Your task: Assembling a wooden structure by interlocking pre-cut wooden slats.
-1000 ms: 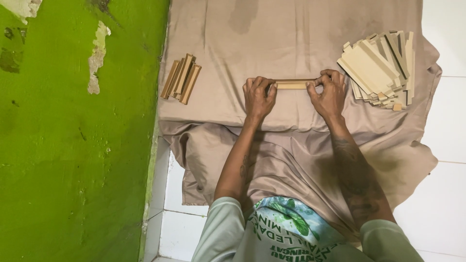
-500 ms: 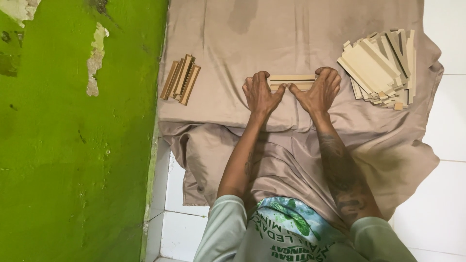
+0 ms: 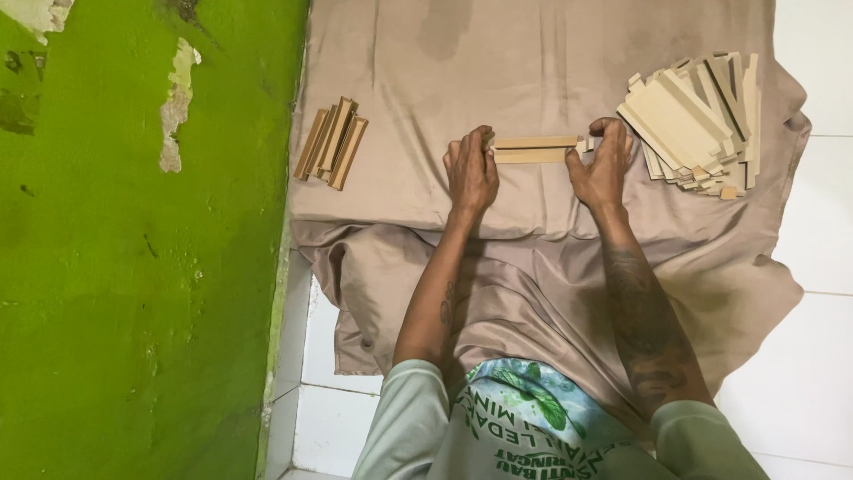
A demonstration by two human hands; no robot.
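Note:
A long flat folded strip of tan card (image 3: 533,148) lies across the beige cloth (image 3: 533,53) between my hands. My left hand (image 3: 471,171) pinches its left end and my right hand (image 3: 604,164) pinches its right end. A fanned pile of flat pale card pieces (image 3: 697,120) rests just right of my right hand. A small bundle of folded brown card strips (image 3: 330,142) lies at the cloth's left edge, well left of my left hand.
The beige cloth drapes over a raised surface and down over my lap. A green wall with peeling paint (image 3: 133,249) runs along the left. White floor tiles (image 3: 817,338) show at the right and lower left.
My hands were pressed flat close together over the strip half a second ago; now they have spread apart to its two ends, holding it by the fingertips.

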